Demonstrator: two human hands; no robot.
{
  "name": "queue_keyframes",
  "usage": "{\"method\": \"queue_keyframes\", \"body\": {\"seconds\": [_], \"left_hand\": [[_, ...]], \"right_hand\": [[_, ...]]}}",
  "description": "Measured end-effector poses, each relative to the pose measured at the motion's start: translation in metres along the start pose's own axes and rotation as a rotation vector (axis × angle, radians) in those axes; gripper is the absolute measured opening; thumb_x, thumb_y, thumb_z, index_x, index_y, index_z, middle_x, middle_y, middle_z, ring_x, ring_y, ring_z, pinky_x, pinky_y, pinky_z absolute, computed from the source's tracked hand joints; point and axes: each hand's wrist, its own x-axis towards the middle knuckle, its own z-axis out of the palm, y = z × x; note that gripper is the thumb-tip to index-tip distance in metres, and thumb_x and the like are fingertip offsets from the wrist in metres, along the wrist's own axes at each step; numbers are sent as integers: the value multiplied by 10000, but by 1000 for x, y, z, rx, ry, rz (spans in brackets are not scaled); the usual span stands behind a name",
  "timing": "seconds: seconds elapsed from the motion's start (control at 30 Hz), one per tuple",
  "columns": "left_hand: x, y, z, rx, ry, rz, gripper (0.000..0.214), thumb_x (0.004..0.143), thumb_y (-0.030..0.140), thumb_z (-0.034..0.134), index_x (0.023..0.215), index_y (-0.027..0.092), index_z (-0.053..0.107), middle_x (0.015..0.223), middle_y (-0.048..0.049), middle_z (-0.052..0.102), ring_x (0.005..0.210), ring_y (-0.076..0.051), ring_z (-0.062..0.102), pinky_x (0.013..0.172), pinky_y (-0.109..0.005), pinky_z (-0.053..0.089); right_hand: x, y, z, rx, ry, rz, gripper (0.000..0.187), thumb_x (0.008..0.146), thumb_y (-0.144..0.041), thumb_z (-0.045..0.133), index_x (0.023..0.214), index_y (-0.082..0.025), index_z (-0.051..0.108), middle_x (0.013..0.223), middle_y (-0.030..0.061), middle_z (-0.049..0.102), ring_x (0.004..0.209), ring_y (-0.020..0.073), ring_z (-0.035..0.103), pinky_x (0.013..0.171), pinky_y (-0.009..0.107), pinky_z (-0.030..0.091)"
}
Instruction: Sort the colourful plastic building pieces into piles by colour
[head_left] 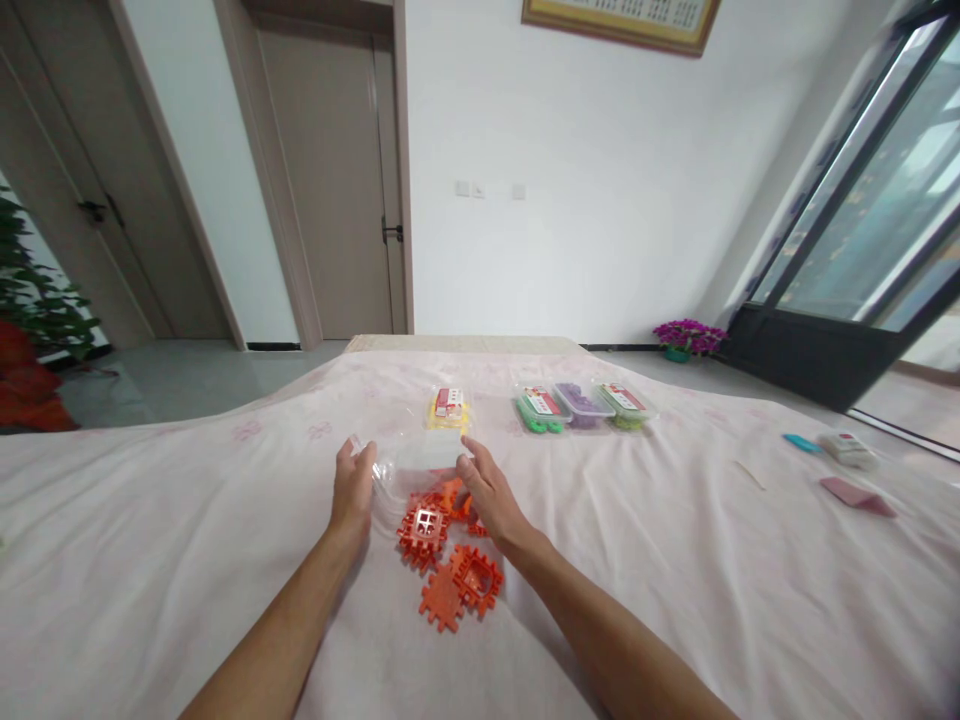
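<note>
Both my hands hold a clear plastic box (420, 458), tipped just above the pink cloth. My left hand (352, 490) grips its left end with the fingers curled. My right hand (489, 495) grips its right end. Below the box, between my wrists, lie several orange interlocking building pieces (448, 555) spilled on the cloth, some joined into small cubes. Part of the pile is hidden under the box and my right hand.
Further back on the pink cloth (187, 540) stand a yellow-filled box (448, 408) and a row of green (541, 408), purple (581, 404) and light green boxes (627, 402). At the right lie a teal item (802, 442), a white pack (847, 448) and a pink card (856, 495).
</note>
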Motion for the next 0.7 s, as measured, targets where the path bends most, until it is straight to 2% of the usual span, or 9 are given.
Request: {"method": "queue_keyframes", "body": {"seconds": [0.07,0.17,0.27,0.4,0.57,0.63,0.7], "left_hand": [[-1,-2,1,-22,-22,-49,753,822,465,657,1475,194,400,1290,-130,600,1050,-194,639,952,-357,510],[-1,-3,3,-75,-58,-118,713,831,421,654,1456,207,387,1247,-124,609,909,-152,655,804,-307,546],[1,-2,2,-141,-64,-160,600,836,369,646,1377,219,434,1185,-101,608,809,-128,649,683,-269,547],[13,4,-7,-236,-16,-214,367,844,315,619,1183,218,517,1010,-45,605,714,-112,642,631,-253,546],[48,17,-44,-254,99,-239,186,887,326,514,1024,200,501,876,-36,602,623,-116,624,594,-259,539],[62,22,-66,-221,178,-210,156,890,325,488,995,209,476,843,-24,589,616,-125,627,592,-273,543],[74,28,-90,-159,264,-163,106,894,301,457,953,213,452,791,-5,560,593,-128,618,567,-274,530]], "right_hand": [[0,0,-2,-76,8,-13,684,938,-692,447,1420,-207,455,923,51,703,605,151,601,516,264,456],[-1,1,-5,-162,-71,-39,629,949,-706,395,1314,-227,576,822,25,676,619,164,598,556,274,468],[-1,4,-6,-199,-135,-29,658,958,-720,332,1295,-222,600,770,20,662,600,167,594,569,276,467],[8,15,-15,-188,-35,-3,754,976,-711,216,1381,-165,542,723,19,650,540,159,557,548,277,450],[20,43,-47,-418,216,-102,613,1010,-577,270,1284,-165,632,756,34,663,713,188,621,701,293,479],[24,56,-61,-508,261,-83,579,1007,-527,278,1240,-160,660,792,50,681,773,206,640,753,313,484],[27,68,-70,-537,248,-41,546,990,-497,311,1197,-154,682,834,65,702,793,215,654,769,324,491]]}}
